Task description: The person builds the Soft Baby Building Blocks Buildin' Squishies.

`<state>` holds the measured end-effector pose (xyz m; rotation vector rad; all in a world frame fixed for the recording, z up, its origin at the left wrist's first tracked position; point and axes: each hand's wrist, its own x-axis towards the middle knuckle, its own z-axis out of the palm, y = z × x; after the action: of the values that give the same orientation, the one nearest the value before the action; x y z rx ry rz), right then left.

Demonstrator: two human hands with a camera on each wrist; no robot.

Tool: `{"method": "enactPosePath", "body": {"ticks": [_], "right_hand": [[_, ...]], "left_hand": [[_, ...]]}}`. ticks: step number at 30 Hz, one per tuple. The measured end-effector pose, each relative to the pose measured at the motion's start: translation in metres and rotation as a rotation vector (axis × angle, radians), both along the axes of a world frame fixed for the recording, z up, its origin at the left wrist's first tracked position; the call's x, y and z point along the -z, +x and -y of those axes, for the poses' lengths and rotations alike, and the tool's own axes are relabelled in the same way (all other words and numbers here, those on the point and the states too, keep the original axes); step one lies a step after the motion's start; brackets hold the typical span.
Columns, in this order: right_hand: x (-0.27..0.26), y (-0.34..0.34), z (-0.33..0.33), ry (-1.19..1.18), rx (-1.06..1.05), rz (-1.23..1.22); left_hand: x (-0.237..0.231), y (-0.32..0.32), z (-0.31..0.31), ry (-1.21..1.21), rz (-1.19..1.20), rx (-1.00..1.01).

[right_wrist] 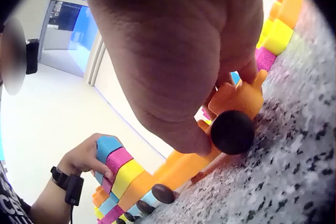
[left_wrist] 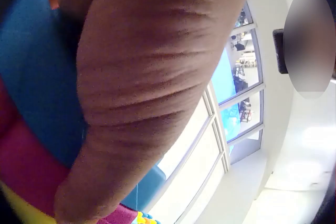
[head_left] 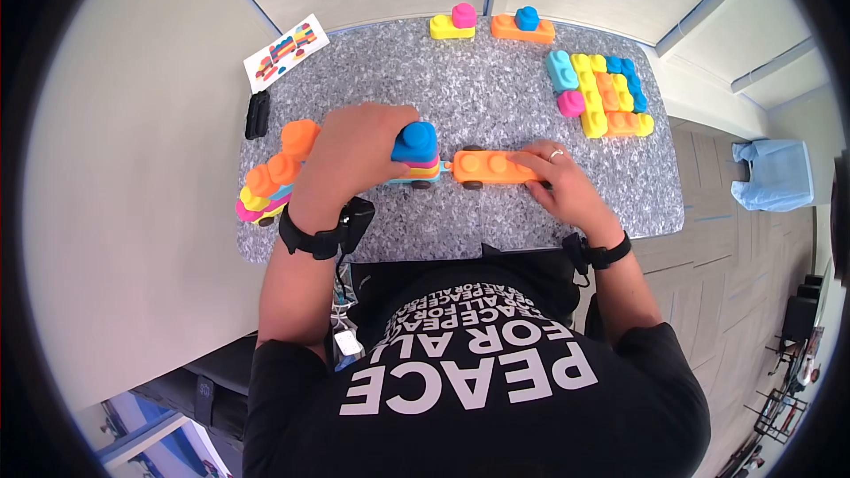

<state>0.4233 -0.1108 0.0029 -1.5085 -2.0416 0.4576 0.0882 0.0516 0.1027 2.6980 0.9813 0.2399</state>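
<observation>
A toy block train lies along the near side of the table. My left hand grips the stack on its middle car, thumb and fingers around a blue block above pink and yellow layers. In the left wrist view, that blue block sits against the palm. My right hand holds the right end of a low orange wheeled car, whose studs are bare. A small link joins it to the middle car's light blue base. Orange blocks step up on the leftmost car, partly hidden behind the left hand.
Loose blocks are grouped at the right. A yellow block topped with pink and an orange block topped with blue stand at the far edge. A picture card and a black object lie at the left.
</observation>
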Motion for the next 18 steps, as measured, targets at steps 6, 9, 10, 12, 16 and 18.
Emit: {"method": "enactPosePath", "body": {"ticks": [6, 9, 10, 12, 16, 18], "right_hand": [[0.011, 0.009, -0.013, 0.028, 0.0, -0.001], [0.015, 0.011, -0.014, 0.013, 0.002, -0.017], [0.017, 0.011, -0.015, 0.019, 0.001, -0.02], [0.017, 0.012, -0.015, 0.018, -0.001, -0.038], [0.019, 0.009, -0.015, 0.035, 0.015, -0.046], [0.02, 0.007, -0.015, 0.049, 0.024, -0.053]], "left_hand": [[0.005, 0.007, 0.009, 0.009, -0.012, -0.079], [0.007, 0.007, 0.008, 0.015, -0.01, -0.097], [0.007, 0.007, 0.008, 0.018, -0.011, -0.099], [0.006, 0.006, 0.007, 0.016, -0.008, -0.101], [0.006, 0.005, 0.006, 0.001, -0.001, -0.094], [0.005, 0.004, 0.005, -0.009, -0.003, -0.089]]}}
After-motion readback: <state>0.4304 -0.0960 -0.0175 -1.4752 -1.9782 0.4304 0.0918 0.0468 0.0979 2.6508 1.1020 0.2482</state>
